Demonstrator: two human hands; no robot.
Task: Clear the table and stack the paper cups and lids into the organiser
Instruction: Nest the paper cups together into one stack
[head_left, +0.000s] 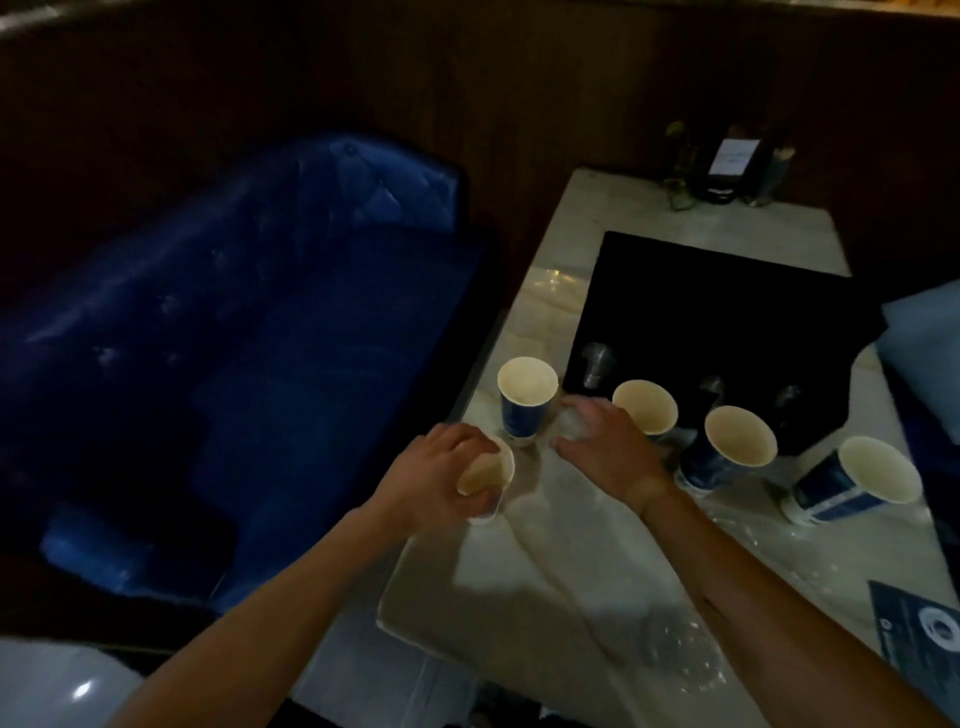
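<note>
The left hand (441, 467) is gripping a tilted paper cup (485, 475) at the worktop (545, 561) edge. The right hand (602, 441) is closing over a clear lid (569, 423). Four more cups are standing beside the black organiser (717, 317).

The scene is dim, with the wall and upper corners sinking to near black. The pale bench (550, 561) is the brightest surface, carrying soft glare patches and dark shadows of both forearms. A small bright highlight shines at the lower left corner. The blue seat (234, 364) shows faint sheen only. The right hand (602, 441) is smeared by motion blur at its fingertips. Detail is soft and grainy throughout, and straight edges bow outward from wide-angle distortion.
</note>
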